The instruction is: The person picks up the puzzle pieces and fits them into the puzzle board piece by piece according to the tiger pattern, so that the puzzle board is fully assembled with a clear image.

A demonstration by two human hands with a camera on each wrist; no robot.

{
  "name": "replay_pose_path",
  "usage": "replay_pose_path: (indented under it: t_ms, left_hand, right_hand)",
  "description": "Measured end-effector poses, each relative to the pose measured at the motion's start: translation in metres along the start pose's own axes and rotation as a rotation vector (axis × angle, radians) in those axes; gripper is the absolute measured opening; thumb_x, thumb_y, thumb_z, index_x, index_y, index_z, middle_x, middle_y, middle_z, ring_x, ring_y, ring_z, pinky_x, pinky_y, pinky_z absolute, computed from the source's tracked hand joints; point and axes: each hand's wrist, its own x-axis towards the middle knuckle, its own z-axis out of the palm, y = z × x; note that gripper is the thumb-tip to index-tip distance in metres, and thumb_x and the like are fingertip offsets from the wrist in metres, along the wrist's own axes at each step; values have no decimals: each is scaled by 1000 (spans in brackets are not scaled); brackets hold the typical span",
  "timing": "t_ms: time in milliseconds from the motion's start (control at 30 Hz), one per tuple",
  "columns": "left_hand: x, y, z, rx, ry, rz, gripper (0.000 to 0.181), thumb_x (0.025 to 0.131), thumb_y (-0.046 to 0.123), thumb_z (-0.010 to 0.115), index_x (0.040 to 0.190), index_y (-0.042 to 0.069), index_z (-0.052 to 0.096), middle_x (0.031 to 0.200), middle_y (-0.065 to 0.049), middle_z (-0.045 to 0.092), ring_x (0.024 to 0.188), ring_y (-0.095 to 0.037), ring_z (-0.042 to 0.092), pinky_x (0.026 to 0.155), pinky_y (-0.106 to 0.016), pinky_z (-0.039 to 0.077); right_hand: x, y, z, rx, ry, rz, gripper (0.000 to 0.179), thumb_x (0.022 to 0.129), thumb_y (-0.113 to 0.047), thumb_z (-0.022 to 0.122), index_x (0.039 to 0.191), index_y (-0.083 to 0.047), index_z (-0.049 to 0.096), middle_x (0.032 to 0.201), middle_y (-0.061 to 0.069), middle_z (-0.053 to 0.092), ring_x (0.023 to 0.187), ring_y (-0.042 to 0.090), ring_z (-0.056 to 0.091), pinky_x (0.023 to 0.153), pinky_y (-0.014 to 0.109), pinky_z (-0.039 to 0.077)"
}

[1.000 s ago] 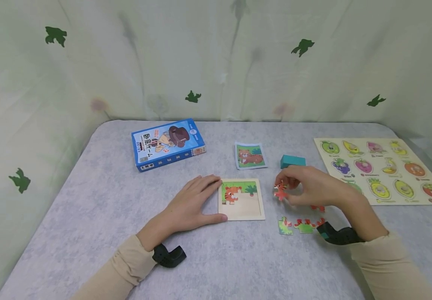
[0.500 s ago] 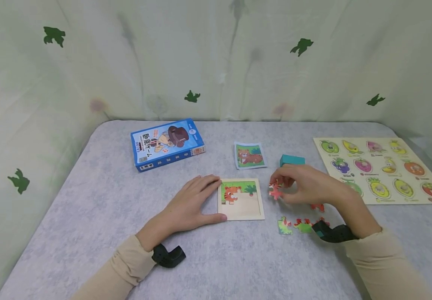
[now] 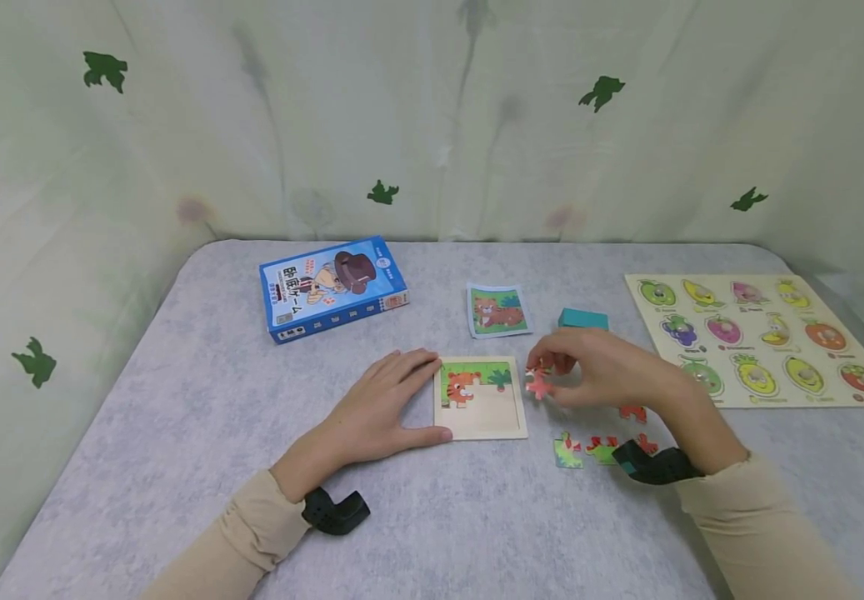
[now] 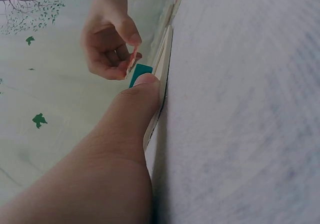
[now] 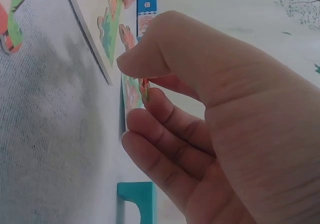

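A small square wooden puzzle tray [image 3: 488, 422] lies mid-table, with joined pieces along its top and left showing an orange tiger's head [image 3: 461, 388] and greenery. My left hand [image 3: 375, 410] rests at the tray's left side, fingers extended to its upper left corner and thumb at the lower edge. Just right of the tray, my right hand [image 3: 611, 367] pinches a red-orange puzzle piece [image 3: 537, 386] between thumb and fingers. That piece appears edge-on in the right wrist view. Several loose puzzle pieces [image 3: 568, 451] lie below the right hand, partly hidden by the wrist camera.
Behind the tray lies a picture card [image 3: 499, 312] of a tiger. A teal block [image 3: 584, 318] stands behind the right hand. To the right is a wooden fruit puzzle board [image 3: 739, 342]; a blue game box [image 3: 334, 287] sits at the back left. A curtain [image 3: 432, 117] surrounds the table.
My right hand has moved left toward the tray, carrying the pinched puzzle piece. The left hand keeps its place at the tray.
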Motion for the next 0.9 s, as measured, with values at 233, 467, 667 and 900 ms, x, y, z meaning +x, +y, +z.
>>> replay_pose_path:
  t_ms: [233,467,667,900]
  left_hand:
    - [1,-1,1,-2,-8,-1,96,89,69,68,158,9,42,163,-7,39,152,-25,35,130,-48,20]
    - [1,-2,2,0,-7,-2,95,89,68,68,158,8,42,163,-7,39,152,-26,35,130,-48,20]
    - [1,-1,0,3,-4,-4,96,88,68,69,158,8,42,163,-8,39,152,-26,34,130,-48,19]
    - [0,0,0,5,-4,-4,96,88,68,69,158,8,42,163,-8,39,152,-26,34,130,-48,19]
  right_hand:
    - [4,-4,2,8,-15,-7,29,86,-11,74,113,-20,73,101,-8,66,88,11,56,76,34,56]
    - [8,-6,3,-1,-22,-4,30,85,-12,74,114,-22,72,99,-8,66,87,11,56,76,31,55]
    - [11,-10,4,5,-31,4,31,84,-11,73,114,-21,73,100,-8,66,88,12,57,77,32,55]
    - [14,-11,6,1,-29,-30,31,85,-11,73,114,-20,72,102,-8,67,87,12,57,76,29,54]
